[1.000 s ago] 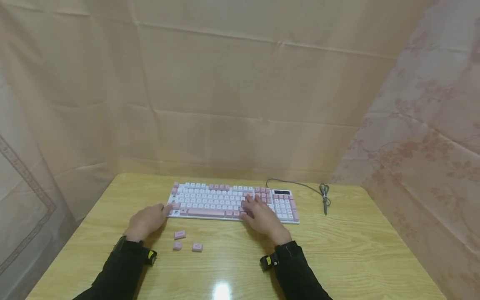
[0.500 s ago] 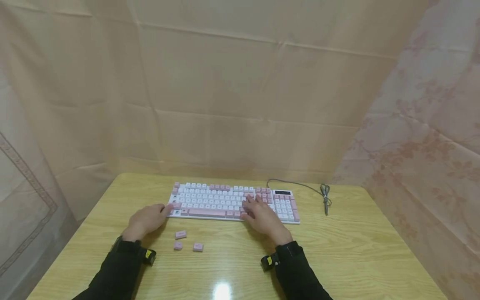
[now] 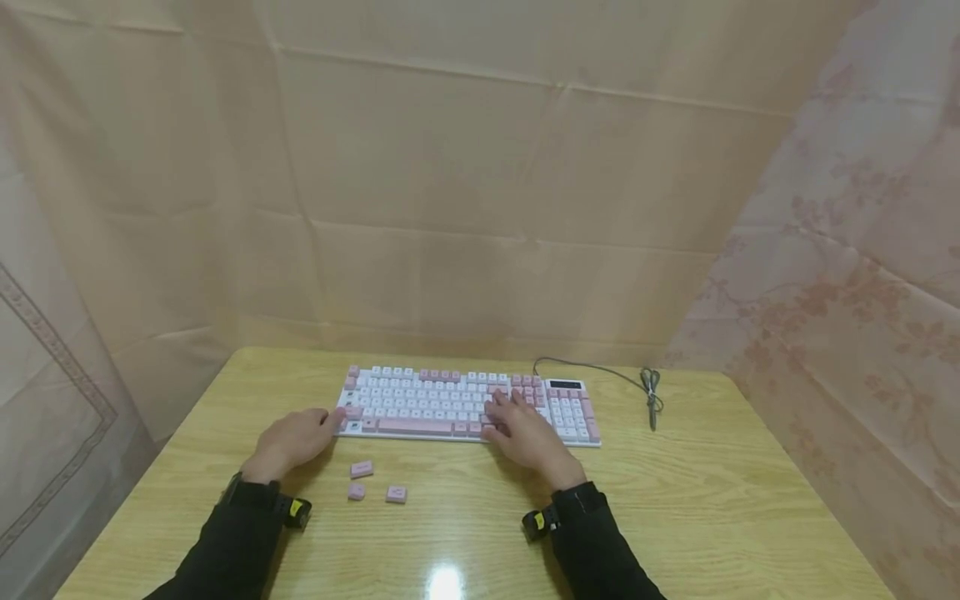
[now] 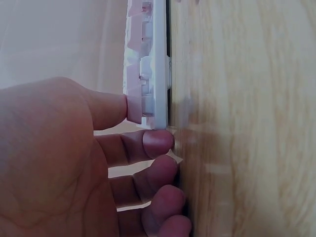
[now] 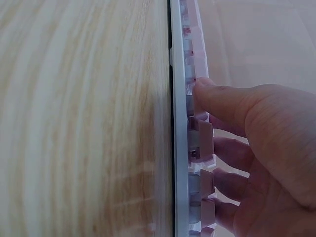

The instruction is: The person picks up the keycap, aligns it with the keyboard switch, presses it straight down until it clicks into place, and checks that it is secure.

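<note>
A pink-and-white keyboard [image 3: 427, 400] lies across the back of the table. My left hand [image 3: 298, 437] grips its left end. In the left wrist view the thumb presses a pink keycap [image 4: 134, 96], and the bent index finger touches the keyboard's edge [image 4: 160, 74]. On the right, my other hand [image 3: 528, 437] rests over the keys, its thumb on a pink keycap [image 5: 200, 101] by the front edge and its fingertips on keys further back. Three loose pink keycaps lie on the table before the keyboard: one long [image 3: 362, 469], one small [image 3: 356, 492], one mid-sized [image 3: 396, 494].
A grey cable [image 3: 588, 364] leaves the keyboard's back and ends in a tied bundle [image 3: 650, 396] on the right. The wooden table [image 3: 720, 500] meets a beige curtain [image 3: 450, 208] behind. Some key positions at the keyboard's left side show bare switches.
Both hands keep their places on the keyboard. The whole view shifts only very slightly.
</note>
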The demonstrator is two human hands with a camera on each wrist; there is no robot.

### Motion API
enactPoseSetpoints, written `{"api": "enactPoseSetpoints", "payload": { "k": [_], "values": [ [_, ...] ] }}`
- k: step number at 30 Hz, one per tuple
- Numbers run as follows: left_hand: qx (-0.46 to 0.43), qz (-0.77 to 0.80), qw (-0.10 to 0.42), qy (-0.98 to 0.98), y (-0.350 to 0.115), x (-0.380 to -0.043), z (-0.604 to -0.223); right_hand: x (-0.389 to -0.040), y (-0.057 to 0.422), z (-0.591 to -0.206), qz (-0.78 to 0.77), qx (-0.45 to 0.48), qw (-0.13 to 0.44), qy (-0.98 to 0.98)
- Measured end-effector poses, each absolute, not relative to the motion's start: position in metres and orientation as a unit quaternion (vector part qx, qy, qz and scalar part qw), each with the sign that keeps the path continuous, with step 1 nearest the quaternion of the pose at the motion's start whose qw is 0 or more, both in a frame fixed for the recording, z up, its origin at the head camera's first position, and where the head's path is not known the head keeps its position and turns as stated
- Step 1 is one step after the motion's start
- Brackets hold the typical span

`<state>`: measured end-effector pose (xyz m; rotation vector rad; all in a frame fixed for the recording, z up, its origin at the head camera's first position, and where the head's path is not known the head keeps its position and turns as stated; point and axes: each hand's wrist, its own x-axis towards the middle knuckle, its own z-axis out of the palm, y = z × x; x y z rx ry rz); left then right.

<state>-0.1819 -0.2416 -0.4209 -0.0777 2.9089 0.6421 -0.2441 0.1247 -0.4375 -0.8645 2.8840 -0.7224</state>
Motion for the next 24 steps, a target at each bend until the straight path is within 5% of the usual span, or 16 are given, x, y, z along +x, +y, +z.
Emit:
{"api": "enactPoseSetpoints", "payload": {
  "k": [24],
  "values": [
    [-0.016,0.228,0.045,0.973,-0.2402,-0.1798,-0.4116,-0.2433,0.1243,-0.4371,-0.235,-0.279,0.018,0.931]
  ]
}}
